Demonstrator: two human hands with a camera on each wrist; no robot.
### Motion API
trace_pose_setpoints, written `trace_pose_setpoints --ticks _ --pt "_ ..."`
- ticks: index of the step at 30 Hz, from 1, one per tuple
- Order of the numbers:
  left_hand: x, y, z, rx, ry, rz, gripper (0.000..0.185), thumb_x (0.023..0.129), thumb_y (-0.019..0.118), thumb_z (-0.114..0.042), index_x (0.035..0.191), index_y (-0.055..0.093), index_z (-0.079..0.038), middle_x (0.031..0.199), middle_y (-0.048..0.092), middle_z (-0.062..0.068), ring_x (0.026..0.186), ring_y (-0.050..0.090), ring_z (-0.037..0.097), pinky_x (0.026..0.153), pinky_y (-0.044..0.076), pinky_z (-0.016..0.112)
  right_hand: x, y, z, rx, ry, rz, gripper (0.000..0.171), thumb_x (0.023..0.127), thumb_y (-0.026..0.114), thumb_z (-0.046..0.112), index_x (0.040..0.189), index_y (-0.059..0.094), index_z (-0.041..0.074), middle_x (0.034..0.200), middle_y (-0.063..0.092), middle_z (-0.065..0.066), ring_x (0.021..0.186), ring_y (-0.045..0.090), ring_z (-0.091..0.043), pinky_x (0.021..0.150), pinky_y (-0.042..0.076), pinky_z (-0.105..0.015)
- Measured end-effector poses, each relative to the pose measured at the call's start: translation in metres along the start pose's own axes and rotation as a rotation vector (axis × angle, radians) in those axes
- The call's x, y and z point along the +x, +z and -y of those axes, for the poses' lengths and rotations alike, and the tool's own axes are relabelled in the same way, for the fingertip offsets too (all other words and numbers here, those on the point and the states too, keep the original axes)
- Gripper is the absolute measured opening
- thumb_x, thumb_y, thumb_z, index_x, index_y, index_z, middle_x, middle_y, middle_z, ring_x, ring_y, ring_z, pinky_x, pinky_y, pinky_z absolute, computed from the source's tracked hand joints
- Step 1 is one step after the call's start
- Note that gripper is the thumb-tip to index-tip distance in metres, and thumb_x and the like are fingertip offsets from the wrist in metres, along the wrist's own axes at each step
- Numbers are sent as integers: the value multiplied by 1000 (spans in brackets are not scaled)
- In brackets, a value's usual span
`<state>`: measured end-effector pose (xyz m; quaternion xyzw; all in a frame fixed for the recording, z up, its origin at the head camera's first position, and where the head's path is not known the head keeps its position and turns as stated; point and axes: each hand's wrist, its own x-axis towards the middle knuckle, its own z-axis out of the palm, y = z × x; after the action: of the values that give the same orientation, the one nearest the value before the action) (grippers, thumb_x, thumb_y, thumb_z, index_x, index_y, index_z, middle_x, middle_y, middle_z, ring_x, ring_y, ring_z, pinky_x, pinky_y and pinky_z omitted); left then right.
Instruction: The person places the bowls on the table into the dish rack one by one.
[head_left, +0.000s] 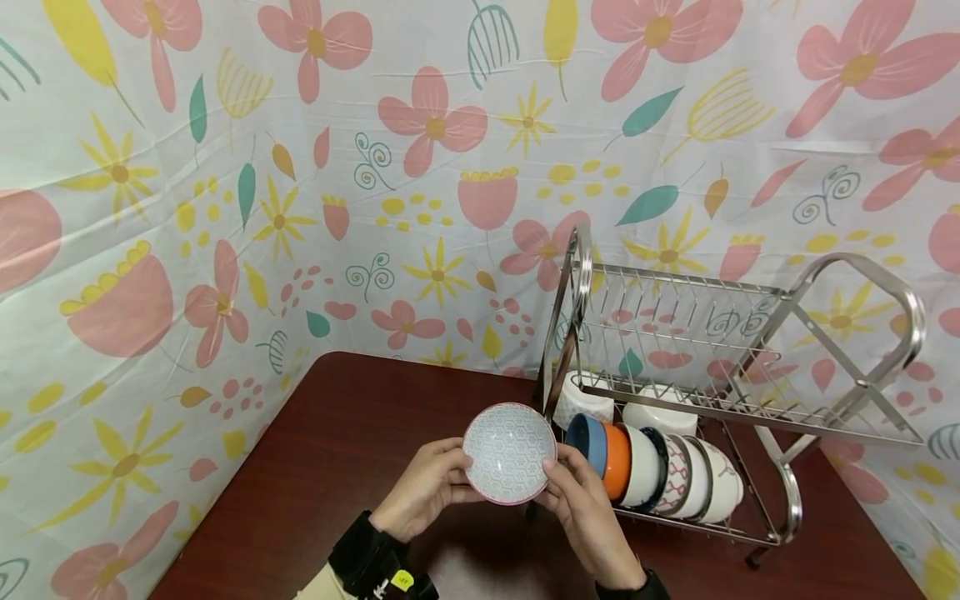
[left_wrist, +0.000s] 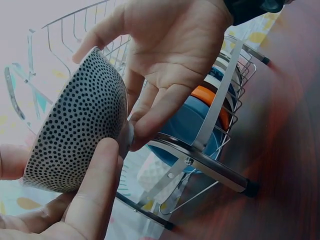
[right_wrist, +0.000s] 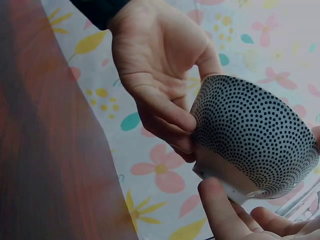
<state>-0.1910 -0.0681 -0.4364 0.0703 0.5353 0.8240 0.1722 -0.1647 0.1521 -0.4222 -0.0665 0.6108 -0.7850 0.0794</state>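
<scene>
A small bowl (head_left: pixel 510 454) is held above the table between both hands, its patterned inside and reddish rim facing the head camera. Black dots cover its pale outside, and a foot ring shows in the wrist views. At the left side my left hand (head_left: pixel 429 492) pinches the rim with the thumb, its fingers behind the bowl. On the opposite side my right hand (head_left: pixel 588 518) does likewise, thumb over the rim. Close by the right hand stands a row of bowls, with a blue bowl (head_left: pixel 587 442) and an orange bowl (head_left: pixel 617 462) nearest.
A two-tier metal dish rack (head_left: pixel 791 492) stands at the right of the dark red table (head_left: pixel 300 467). Several bowls lean on its lower tier, with white patterned ones (head_left: pixel 723 483) at the right end. A flowered cloth (head_left: pixel 420 217) hangs behind.
</scene>
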Motion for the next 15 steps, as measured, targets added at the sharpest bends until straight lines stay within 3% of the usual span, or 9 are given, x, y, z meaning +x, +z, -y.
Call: trace_pose_setpoints --ticks 8,15 --pt "1 6 3 -18 8 27 43 90 53 -9 127 48 13 111 59 21 86 66 24 80 54 45 -2 -3 3 33 -28 -12 46 100 49 23 132 32 -5 122 43 -23 101 61 -26 82 53 -40" --pt "3 13 8 8 42 -7 49 98 53 -38 117 56 7 101 60 11 84 66 21 79 55 43 -4 -11 14 5 -34 -37 45 101 48 23 131 33 -6 118 44 -23 94 61 -25 77 54 -42"
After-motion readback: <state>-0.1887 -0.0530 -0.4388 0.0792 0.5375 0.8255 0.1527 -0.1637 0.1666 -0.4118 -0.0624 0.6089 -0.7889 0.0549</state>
